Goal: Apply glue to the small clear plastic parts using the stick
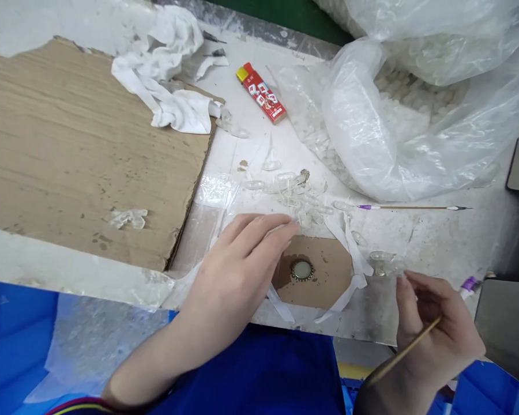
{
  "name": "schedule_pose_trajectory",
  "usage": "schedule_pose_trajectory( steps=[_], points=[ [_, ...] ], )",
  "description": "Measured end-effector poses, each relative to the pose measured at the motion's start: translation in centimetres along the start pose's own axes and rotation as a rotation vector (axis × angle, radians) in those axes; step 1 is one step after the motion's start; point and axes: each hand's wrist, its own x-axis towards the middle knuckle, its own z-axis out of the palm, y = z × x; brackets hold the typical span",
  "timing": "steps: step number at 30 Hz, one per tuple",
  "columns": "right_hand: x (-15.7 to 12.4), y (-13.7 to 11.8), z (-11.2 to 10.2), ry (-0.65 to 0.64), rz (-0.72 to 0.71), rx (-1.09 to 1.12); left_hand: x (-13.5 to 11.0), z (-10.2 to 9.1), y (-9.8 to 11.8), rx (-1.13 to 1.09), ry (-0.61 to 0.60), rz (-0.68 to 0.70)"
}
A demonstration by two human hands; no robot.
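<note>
My left hand (242,271) reaches over the near table edge, its fingers close together and their tips by a pile of small clear plastic pieces (305,202). What its fingertips hold, if anything, is hidden. At the right, my right hand (436,331) has a thin wooden-handled paintbrush (430,328) with a purple wrap tucked across its curled fingers. Its thumb and forefinger meet at the end of a clear plastic piece (380,262). Between the hands, a round green-rimmed disc with a pale centre (303,270) lies on a cardboard pad (328,268) edged with white tape.
A large cardboard sheet (78,144) covers the left, bearing a clear piece (130,218) and a crumpled white cloth (168,69). Farther back lie a red lighter (263,95) and a big clear bag of small pieces (372,144). Another thin brush (415,207) lies at the right.
</note>
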Motion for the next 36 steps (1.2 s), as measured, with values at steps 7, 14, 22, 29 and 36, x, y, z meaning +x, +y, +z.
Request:
schedule_pose_trajectory(
  steps=[7, 14, 22, 29, 36],
  points=[
    [-1.7, -0.5, 1.8, -0.065, 0.116, 0.353, 1.9, 3.8, -0.2, 0.212, -0.061, 0.069],
    [-3.5, -1.3, 3.1, -0.418, -0.005, 0.206, 1.6, 3.0, -1.1, 0.134, 0.082, 0.028],
    [-3.6, -1.4, 4.1, -0.434, -0.168, 0.129, 1.7, 2.8, -1.7, 0.166, 0.139, -0.027],
    [-3.0, -1.5, 4.6, -0.471, -0.300, 0.088, 1.0, 1.5, -1.3, 0.035, 0.210, -0.142],
    [-3.4, -1.4, 4.4, -0.428, -0.284, 0.141, -2.2, -1.0, 0.3, -0.566, 0.180, -0.340]
  ],
)
